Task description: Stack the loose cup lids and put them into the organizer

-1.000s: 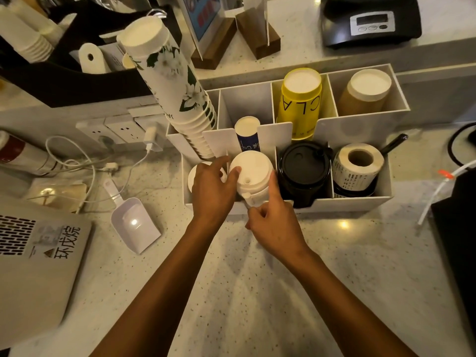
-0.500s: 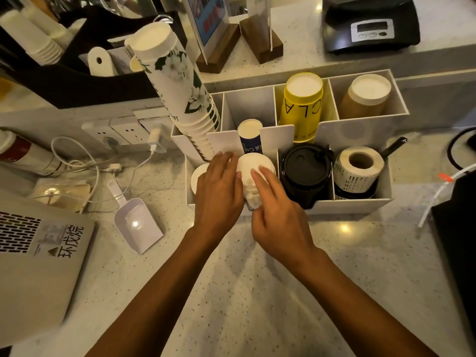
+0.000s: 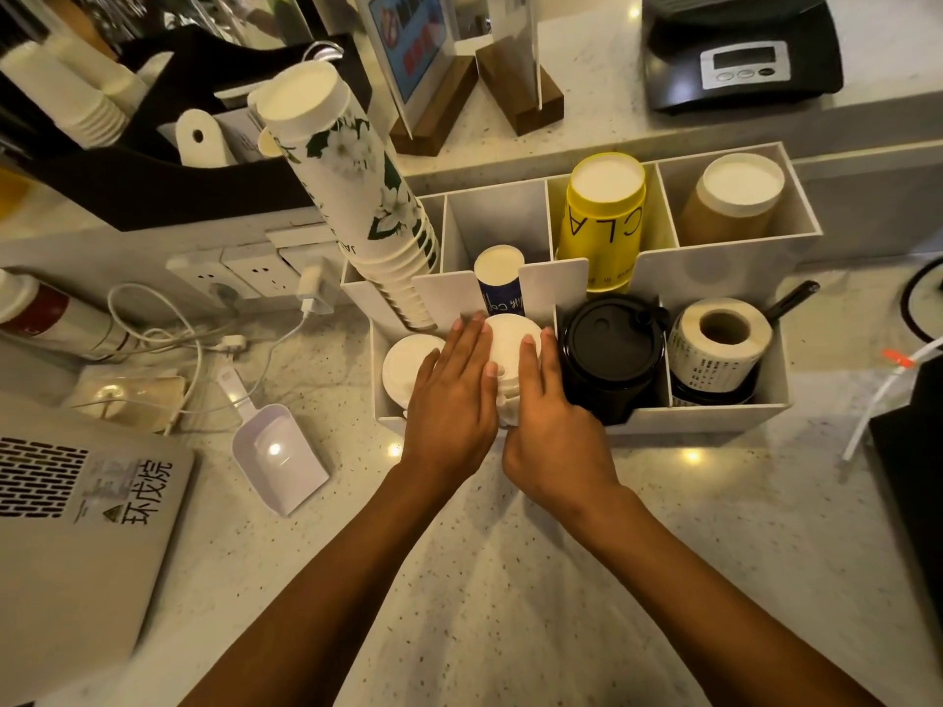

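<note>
A stack of white cup lids (image 3: 507, 344) sits in the front middle-left compartment of the white organizer (image 3: 714, 413). My left hand (image 3: 451, 395) lies flat against the stack's left side with straight fingers. My right hand (image 3: 548, 421) presses on its right side and top, fingers straight. Another white lid stack (image 3: 405, 364) rests in the front left compartment, partly hidden by my left hand. A stack of black lids (image 3: 610, 344) fills the compartment to the right.
The organizer also holds a label roll (image 3: 719, 339), floral cups (image 3: 357, 181), a yellow cup stack (image 3: 604, 216), a brown cup stack (image 3: 732, 201) and a small blue cup (image 3: 500, 283). A white scoop (image 3: 275, 451), cables and a laptop (image 3: 71, 528) lie left. A scale (image 3: 740, 53) stands behind.
The white lid stack has gone from tilted above the organizer down into its compartment. Both hands have opened from gripping it to lying flat on it.
</note>
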The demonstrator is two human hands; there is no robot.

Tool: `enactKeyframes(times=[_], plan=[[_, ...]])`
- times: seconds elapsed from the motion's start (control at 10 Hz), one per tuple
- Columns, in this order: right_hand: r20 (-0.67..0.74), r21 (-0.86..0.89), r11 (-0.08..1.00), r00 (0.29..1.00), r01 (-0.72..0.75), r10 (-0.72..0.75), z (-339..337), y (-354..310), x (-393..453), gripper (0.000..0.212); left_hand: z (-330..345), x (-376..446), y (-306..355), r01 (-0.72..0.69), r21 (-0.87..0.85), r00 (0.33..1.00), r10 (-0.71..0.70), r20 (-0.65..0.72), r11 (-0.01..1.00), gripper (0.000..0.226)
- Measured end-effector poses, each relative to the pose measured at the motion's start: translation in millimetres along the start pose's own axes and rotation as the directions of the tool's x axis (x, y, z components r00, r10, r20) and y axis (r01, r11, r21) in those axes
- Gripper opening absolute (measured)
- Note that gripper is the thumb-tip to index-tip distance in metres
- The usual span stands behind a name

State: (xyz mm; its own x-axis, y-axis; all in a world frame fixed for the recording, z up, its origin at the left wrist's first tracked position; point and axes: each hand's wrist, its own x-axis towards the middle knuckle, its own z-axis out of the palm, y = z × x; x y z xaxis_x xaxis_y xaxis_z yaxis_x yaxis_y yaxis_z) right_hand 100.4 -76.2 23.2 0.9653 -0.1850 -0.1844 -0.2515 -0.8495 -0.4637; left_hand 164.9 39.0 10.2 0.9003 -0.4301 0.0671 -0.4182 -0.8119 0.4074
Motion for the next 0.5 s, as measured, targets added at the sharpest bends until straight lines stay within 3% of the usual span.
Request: enactKeyframes(times=[0.2, 0.4, 0.5], plan=[[0.016, -0.009, 1.0, 1.0, -0.015, 0.015, -1, -6, -3, 0.108, -4, -3, 3, 0.022, 0.02, 0.998, -0.023, 0.063, 1.0, 0.057], [0.038, -0.008, 0.999, 0.998, -0.041, 0.042, -22, -13, -1, 0.107, -36, 9, 18, 0.013, 0.184, 0.969, -0.058, 0.239, 0.983, 0.055], [0.034, 0.015, 1.0, 0.999, 0.011, -0.011, -26, -18, -15, 0.109, -56, 4, 36, 0.028, 0.212, 0.977, -0.071, 0.199, 0.977, 0.058]])
